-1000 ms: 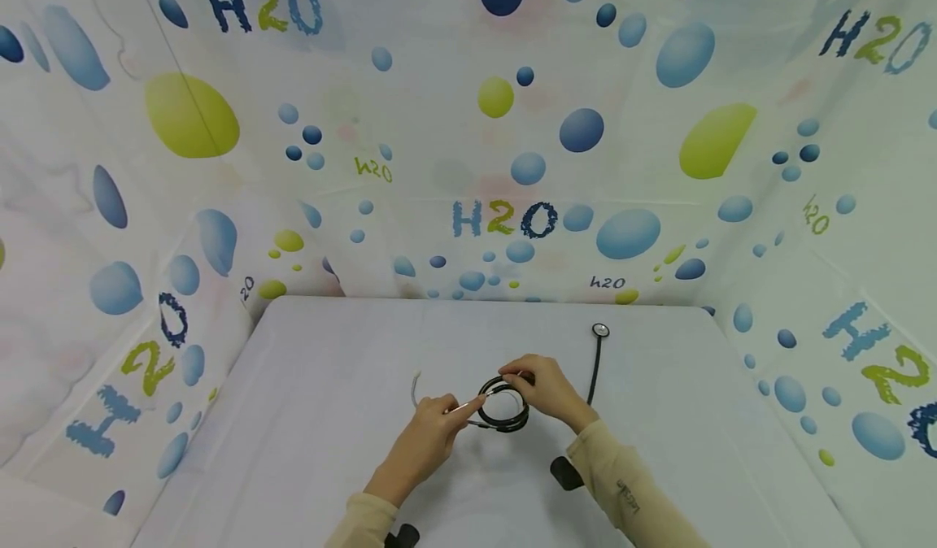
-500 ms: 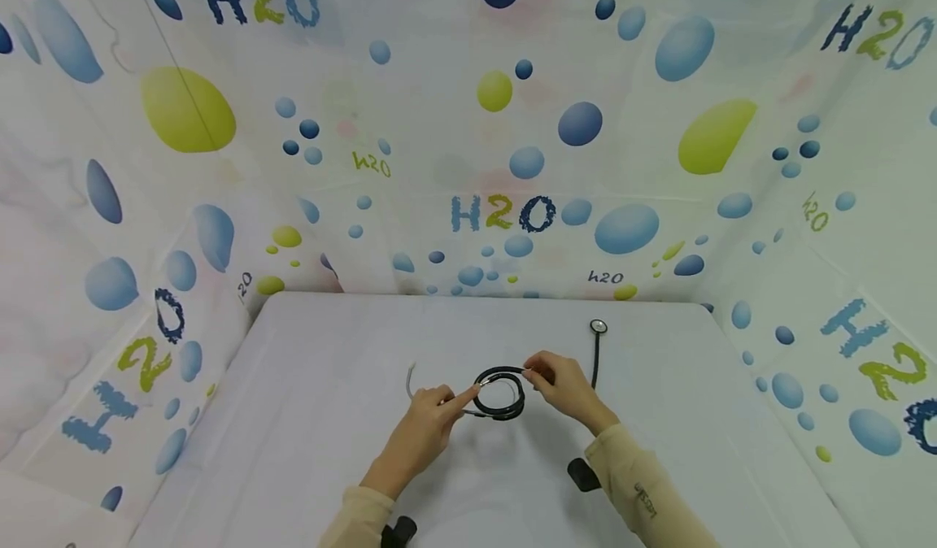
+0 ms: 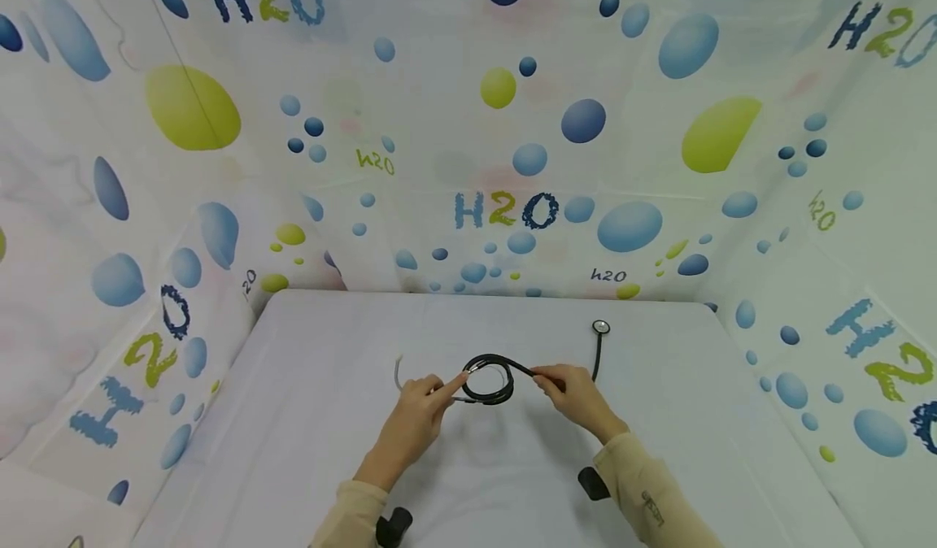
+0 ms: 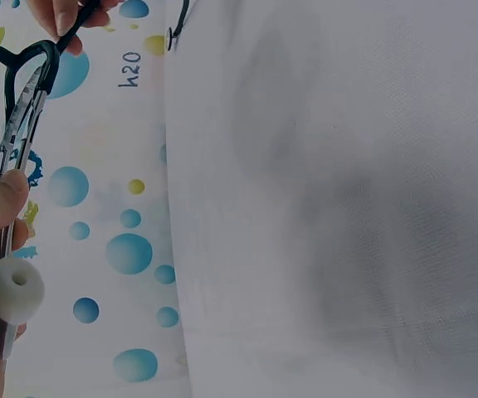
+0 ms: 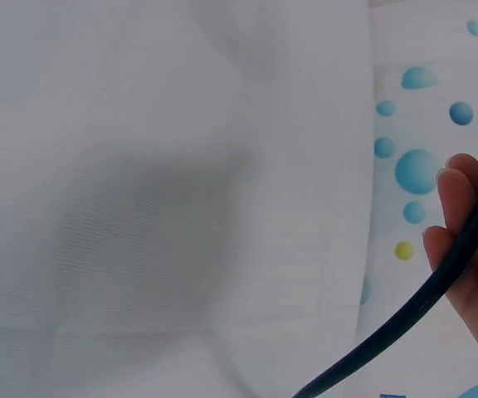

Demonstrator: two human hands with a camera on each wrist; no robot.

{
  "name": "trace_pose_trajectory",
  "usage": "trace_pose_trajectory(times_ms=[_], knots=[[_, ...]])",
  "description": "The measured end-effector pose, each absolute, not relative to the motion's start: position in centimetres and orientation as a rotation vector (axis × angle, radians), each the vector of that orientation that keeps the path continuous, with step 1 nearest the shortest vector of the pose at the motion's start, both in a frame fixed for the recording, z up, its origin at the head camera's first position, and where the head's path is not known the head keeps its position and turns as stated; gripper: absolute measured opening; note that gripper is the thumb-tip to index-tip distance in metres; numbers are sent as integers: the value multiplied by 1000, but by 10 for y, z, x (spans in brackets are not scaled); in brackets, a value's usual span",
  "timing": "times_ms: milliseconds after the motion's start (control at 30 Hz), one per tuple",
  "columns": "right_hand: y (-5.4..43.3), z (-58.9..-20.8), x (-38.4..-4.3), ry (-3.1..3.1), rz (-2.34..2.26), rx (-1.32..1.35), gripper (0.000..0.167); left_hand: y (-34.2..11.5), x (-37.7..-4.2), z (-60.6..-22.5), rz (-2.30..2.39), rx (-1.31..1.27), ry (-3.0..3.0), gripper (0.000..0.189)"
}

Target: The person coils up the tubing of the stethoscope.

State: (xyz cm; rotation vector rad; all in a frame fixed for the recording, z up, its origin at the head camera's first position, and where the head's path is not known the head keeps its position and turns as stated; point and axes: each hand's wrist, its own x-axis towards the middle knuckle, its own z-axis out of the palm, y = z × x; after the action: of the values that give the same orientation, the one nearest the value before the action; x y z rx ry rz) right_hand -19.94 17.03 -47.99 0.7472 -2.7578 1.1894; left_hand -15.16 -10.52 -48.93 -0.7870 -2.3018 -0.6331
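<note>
Both hands hold a stethoscope whose black tubing (image 3: 494, 402) is looped in a coil between them. My left hand (image 3: 420, 414) grips the metal ear tubes (image 4: 25, 116), with a white eartip (image 4: 17, 290) sticking out below the thumb. A grey-white tube end (image 3: 398, 369) shows beyond that hand. On the other side, my right hand (image 3: 578, 399) pinches the tubing that runs off the top of the coil. In the right wrist view the black tubing (image 5: 421, 303) passes across the fingers. The round chest piece (image 3: 601, 327) appears beyond the right hand, at the end of a straight tubing length.
A white-covered table (image 3: 307, 418) lies beneath the hands. Patterned sheeting (image 3: 424, 125) with blue and green drops stands behind it and on both sides. Dark wrist camera mounts (image 3: 593, 484) hang below the sleeves.
My right hand has moved right, drawing a length of tubing away from the coil. The left hand, still gripping the ear tubes, has shifted slightly left and the coil with it.
</note>
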Motion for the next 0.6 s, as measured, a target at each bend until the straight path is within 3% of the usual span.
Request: trace_pose_trajectory(times_ms=[267,600], knots=[[151,-481,-185,-2763,1024,882,20,-103,-154,-493,-603,-756,-2258,51],[126,-491,-175,-2786,862,863,13,-96,-151,-491,-675,-735,-2241,47]])
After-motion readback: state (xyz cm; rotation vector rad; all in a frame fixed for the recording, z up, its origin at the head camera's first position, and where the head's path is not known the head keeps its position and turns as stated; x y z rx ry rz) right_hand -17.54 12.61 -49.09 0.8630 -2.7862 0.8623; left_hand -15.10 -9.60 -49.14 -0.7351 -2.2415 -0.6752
